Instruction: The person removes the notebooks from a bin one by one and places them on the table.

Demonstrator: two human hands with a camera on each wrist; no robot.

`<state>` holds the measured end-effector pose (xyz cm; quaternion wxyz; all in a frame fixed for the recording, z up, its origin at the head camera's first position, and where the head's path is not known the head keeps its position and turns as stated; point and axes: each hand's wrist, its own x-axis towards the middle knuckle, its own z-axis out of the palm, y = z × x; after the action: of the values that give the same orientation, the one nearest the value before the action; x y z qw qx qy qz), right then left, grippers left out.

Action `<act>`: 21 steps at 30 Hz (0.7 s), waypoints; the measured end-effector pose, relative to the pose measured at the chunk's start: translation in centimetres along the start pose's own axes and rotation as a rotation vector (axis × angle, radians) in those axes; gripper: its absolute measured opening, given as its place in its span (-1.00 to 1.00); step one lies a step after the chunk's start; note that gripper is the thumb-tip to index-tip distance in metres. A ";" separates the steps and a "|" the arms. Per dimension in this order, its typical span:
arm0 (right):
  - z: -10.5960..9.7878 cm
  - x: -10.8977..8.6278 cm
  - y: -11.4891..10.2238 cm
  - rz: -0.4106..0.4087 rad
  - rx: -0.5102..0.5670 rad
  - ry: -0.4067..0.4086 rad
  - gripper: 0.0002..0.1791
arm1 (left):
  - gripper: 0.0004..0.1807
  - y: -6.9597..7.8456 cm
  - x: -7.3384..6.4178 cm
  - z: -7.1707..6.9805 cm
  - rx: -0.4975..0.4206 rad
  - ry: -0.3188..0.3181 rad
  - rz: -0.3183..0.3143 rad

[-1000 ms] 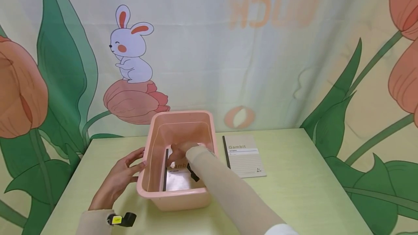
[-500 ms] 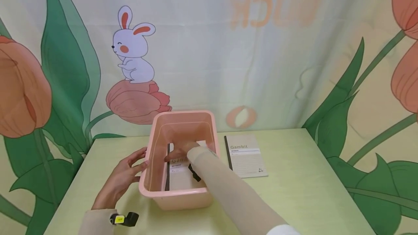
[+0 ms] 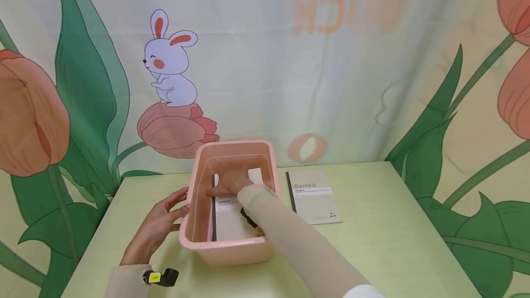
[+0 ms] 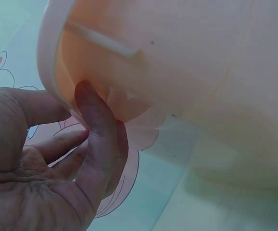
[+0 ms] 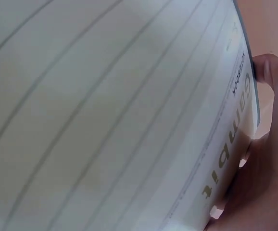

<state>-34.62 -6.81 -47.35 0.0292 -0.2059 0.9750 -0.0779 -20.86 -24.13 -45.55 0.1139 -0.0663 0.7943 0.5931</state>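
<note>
Two beige sleeves (image 3: 300, 245) nearest; a black wrist camera (image 3: 168, 278) with a yellow tag (image 3: 155, 277) sits below the left fingers, at the cuff. Left hand (image 3: 155, 224): fingers bent, pinching the rim of the pink tub (image 3: 232, 255) from its left side. Thumb apart from the forefinger; contact of the fingers behind the thumb is hard to read. Right hand (image 3: 233, 182): down inside the tub, back of hand up, holding the notebook (image 3: 232, 225) near its titled end. Thumb at the dark spine edge; remaining fingertips hidden, can't tell if spread or together. Notebook is inside the tub, most of its cover on the near side of the right fingers, one white corner showing just past them. "Gambit" print partly under the hand. Second notebook (image 3: 315, 197), similar cover, flat on the pale green table (image 3: 381, 238), right of the right fingers, just beside the tub and apart from it. Past both hands: curtain (image 3: 269, 82) printed with a white rabbit (image 3: 171, 68) on a pink tulip (image 3: 178, 128), big green leaves (image 3: 89, 82) either side.
</note>
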 end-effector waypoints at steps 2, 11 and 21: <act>-0.6 0.0 -0.1 -0.057 -0.036 0.070 -0.39 | -0.25 0.0 0.0 0.0 0.002 -0.001 -0.002; -4.6 -0.1 -0.6 -0.160 0.020 0.203 -0.36 | -0.23 -0.1 0.1 0.0 0.016 0.001 -0.010; -10.9 -2.1 -1.8 -0.137 -0.171 0.189 -0.18 | -0.24 -0.1 0.1 0.1 0.011 -0.005 -0.012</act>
<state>-32.92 -6.07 -36.22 -0.0855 -0.2654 0.9602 -0.0154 -20.93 -24.06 -45.72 0.1196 -0.0689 0.7970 0.5880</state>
